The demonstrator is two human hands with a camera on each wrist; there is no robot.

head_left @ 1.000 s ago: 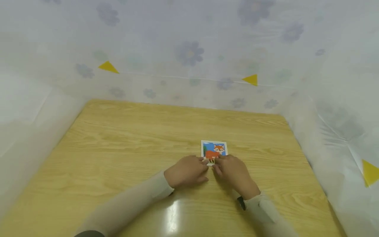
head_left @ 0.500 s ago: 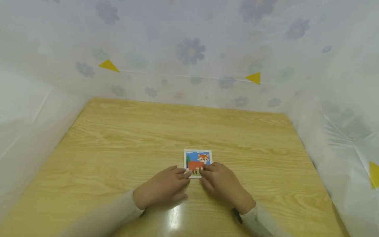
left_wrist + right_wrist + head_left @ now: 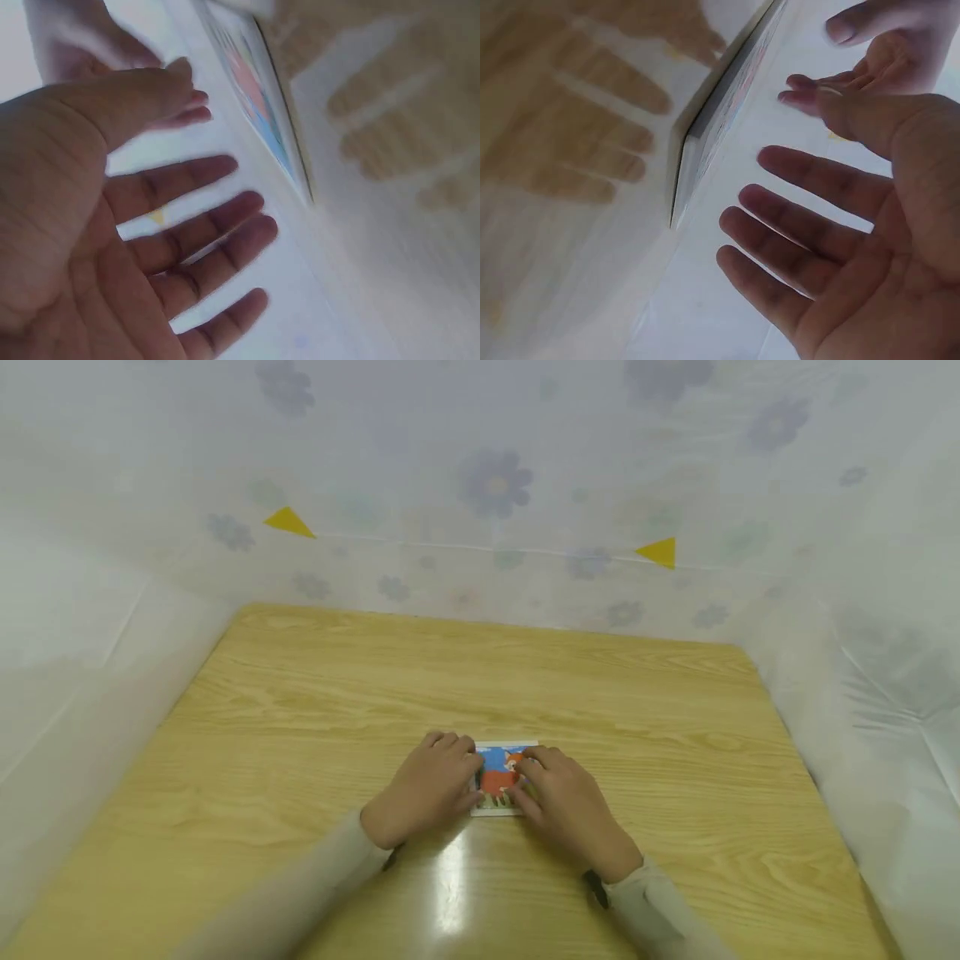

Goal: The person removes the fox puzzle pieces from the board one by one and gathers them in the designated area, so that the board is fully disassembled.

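The person's left hand (image 3: 426, 787) and right hand (image 3: 576, 806), both hands with fingers extended and spread, flank a flat white-bordered panel (image 3: 494, 779) picturing an orange fox, which lies between them on a yellow wood-grain desk (image 3: 360, 693) before a pale flower-patterned sheet (image 3: 420, 460).

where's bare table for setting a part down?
Free table: behind the picture, up to the back wall; between left hand and left wall; between right hand and right wall. Crowded: at the picture, hands at both sides.
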